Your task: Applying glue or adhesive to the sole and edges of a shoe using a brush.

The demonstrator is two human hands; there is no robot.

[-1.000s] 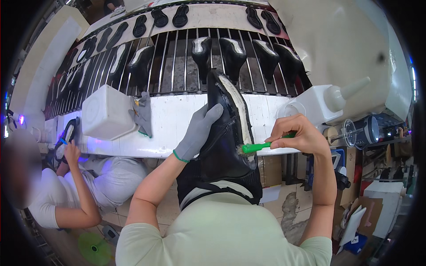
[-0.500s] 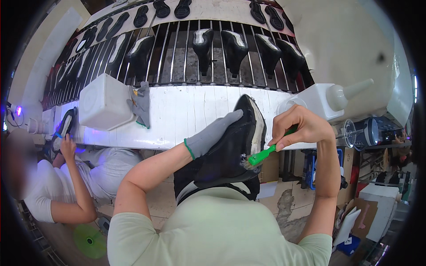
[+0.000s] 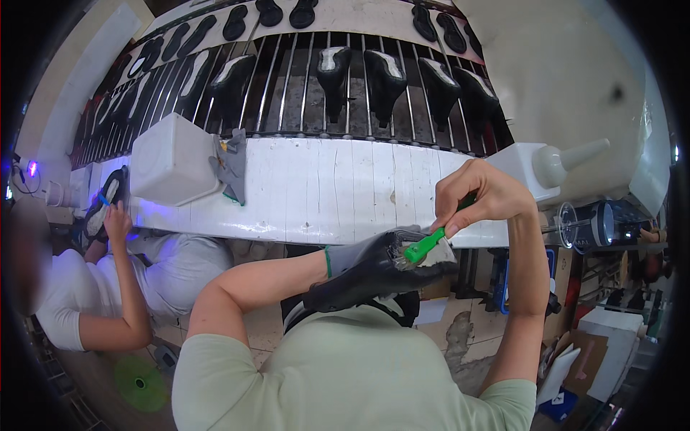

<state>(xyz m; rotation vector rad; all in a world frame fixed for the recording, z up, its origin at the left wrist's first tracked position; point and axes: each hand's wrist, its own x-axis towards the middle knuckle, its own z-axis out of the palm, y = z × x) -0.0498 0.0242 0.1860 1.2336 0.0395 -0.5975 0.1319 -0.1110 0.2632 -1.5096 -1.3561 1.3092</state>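
A black boot upper (image 3: 352, 279) lies across in front of my body, its pale, rough underside turned up toward the right. My left hand (image 3: 345, 257), in a grey glove with a green cuff, holds it from behind. The boot upper hides most of those fingers. Bare and bent at the wrist, my right hand (image 3: 485, 195) pinches a green-handled brush (image 3: 425, 246). The brush head is at the near end of the pale underside, where the surface looks wet; its bristles are hard to make out.
On the white bench (image 3: 316, 190) stand a white jug (image 3: 172, 161), with a grey glove (image 3: 233, 169) beside it, and a nozzled white bottle (image 3: 523, 165). Beyond, a bar rack (image 3: 302, 93) carries several black boot uppers; black soles (image 3: 235, 23) line the back. A co-worker's hand (image 3: 118, 221) works at left.
The boot upper has tipped from upright to nearly level and swung its toe down to the right. My left hand has gone behind it. The brush stays close to the same place.
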